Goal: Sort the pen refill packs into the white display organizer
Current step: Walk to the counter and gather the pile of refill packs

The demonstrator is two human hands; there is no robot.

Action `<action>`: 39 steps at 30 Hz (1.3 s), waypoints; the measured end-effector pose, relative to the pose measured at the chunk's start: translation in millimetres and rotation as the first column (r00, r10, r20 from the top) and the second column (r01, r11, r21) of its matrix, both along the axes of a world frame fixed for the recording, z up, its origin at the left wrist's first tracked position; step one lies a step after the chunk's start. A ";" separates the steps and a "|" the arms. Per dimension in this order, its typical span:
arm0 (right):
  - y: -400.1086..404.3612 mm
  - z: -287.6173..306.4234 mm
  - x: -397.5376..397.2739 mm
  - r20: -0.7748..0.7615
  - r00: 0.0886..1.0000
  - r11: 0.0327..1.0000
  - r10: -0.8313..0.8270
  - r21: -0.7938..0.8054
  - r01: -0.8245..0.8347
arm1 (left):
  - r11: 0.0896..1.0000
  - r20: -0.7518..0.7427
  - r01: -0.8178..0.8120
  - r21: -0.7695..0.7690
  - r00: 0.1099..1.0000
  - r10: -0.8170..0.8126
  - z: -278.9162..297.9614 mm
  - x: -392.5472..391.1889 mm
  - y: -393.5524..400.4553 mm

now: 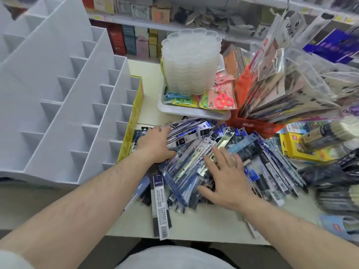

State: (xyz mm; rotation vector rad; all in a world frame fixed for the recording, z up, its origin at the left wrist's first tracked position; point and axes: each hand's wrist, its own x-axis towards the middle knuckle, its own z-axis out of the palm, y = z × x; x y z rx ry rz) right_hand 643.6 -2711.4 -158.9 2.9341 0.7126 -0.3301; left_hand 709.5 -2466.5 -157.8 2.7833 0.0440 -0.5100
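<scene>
A big heap of pen refill packs, blue, black and silver in clear sleeves, covers the middle of the table. My left hand lies on the heap's left side with its fingers curled round several packs. My right hand rests flat on the heap's right side, fingers spread and straight. One long pack sticks out over the table's front edge. The white display organizer, with stepped rows of empty slots, stands to the left of the heap.
A yellow cardboard box wall stands between organizer and heap. Behind the heap a white tray carries stacked clear plastic lids and scissors packs. Hanging stationery packs and a yellow box crowd the right. Shelves run along the back.
</scene>
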 end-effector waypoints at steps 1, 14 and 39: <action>9.9 -1.2 -8.3 0.050 0.992 0.992 0.115 0.054 -0.118 | 1.000 -0.003 -0.010 -0.017 1.000 0.010 -0.2 0.2 0.4; 5.0 -16.8 10.0 -0.082 0.938 0.934 0.336 -0.101 -0.344 | 0.993 -0.012 -0.069 -0.093 0.998 0.069 6.8 0.3 9.1; -11.4 8.7 6.6 0.000 0.980 0.894 -0.197 0.410 0.180 | 0.986 0.075 -0.096 -0.139 0.991 0.107 33.4 1.9 6.1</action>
